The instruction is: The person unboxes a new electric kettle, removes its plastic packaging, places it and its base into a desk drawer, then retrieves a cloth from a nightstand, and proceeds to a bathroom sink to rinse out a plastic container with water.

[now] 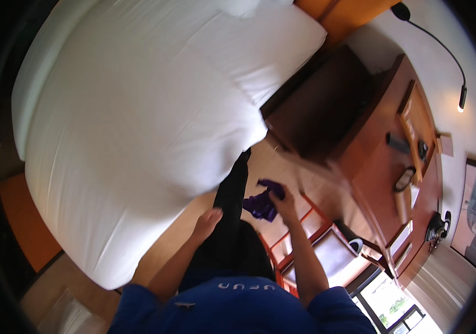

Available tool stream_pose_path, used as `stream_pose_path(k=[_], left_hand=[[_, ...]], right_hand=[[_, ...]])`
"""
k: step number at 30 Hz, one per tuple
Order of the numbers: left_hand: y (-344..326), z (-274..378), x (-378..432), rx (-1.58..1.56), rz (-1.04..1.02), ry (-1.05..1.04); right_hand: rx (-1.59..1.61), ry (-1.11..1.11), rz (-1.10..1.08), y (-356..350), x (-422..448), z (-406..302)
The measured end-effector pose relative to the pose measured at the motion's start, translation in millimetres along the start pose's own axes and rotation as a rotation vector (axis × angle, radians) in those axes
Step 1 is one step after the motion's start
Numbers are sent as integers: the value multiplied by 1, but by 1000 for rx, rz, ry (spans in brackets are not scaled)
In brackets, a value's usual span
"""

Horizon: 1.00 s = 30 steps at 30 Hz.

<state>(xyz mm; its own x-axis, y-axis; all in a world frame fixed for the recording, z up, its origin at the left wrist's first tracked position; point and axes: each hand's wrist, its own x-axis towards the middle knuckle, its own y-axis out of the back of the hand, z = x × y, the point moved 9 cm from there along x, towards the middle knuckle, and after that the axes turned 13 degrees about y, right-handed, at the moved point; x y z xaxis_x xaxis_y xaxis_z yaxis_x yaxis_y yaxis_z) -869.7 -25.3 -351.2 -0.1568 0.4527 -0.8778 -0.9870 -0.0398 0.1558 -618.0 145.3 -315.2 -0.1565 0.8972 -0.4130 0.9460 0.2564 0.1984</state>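
My right hand grips a crumpled dark purple cloth, which hangs in loose folds over the floor beside my leg. My left hand hovers by my dark trousers, loosely open with nothing visible in it; its fingers are blurred. Ahead and to the left spreads a large bed under a smooth white sheet, its near corner bulging close to my leg. Neither hand touches the bed.
Along the right runs a reddish wooden desk carrying a wooden tray and a dark telephone. A red-framed chair stands close to my right arm. A lit wall lamp and a window are beyond.
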Motion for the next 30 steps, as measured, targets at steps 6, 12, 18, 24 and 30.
stream_pose_path(k=[6, 12, 18, 24, 30], left_hand=[[-65, 88, -129, -655, -847, 43], [-8, 109, -223, -790, -770, -140], [52, 80, -274, -1065, -759, -139], [99, 18, -313, -1168, -789, -68], [127, -1, -351, -1208, -845, -150]], right_hand=[[900, -76, -76, 3, -146, -58], [1470, 123, -149, -59, -200, -172], [1536, 12, -252, -101, -245, -184], [1394, 17, -210, -154, -307, -177], [1470, 116, -282, -173, -338, -185]])
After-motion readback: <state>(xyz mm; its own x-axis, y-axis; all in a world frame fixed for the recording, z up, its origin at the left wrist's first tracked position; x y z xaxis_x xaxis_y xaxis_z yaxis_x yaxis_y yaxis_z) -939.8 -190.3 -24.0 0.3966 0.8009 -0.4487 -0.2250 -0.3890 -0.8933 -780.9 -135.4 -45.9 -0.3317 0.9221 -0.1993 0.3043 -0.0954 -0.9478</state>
